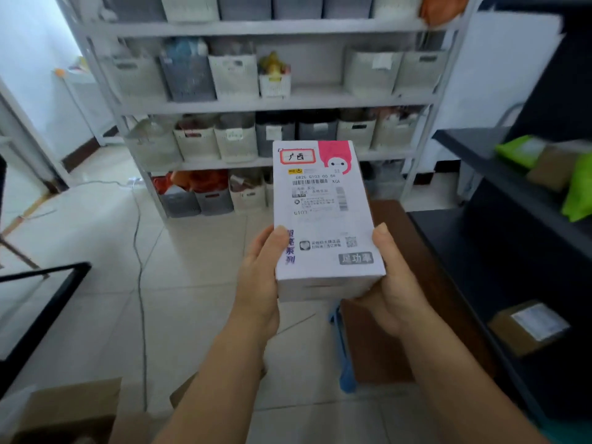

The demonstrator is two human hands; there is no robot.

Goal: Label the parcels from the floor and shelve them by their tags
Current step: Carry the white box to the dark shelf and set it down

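Observation:
I hold a white parcel box (pixel 323 219) upright in front of me, its top face towards the camera. It carries a shipping label with barcodes and a red-framed handwritten tag (pixel 297 156) at its upper left, beside a pink cartoon print. My left hand (pixel 261 277) grips its lower left edge, thumb on top. My right hand (pixel 392 283) grips the lower right corner in the same way. A black shelf unit (pixel 499 238) at the right holds green bags (pixel 576 187) and a brown parcel (pixel 528 328).
A white rack (pixel 288 104) full of grey and white bins stands straight ahead. A brown table (pixel 400 251) lies under the box. Cardboard boxes (pixel 73 408) sit on the tiled floor at the lower left, a cable (pixel 139 251) runs across it, and a black frame (pixel 41 299) juts in from the left.

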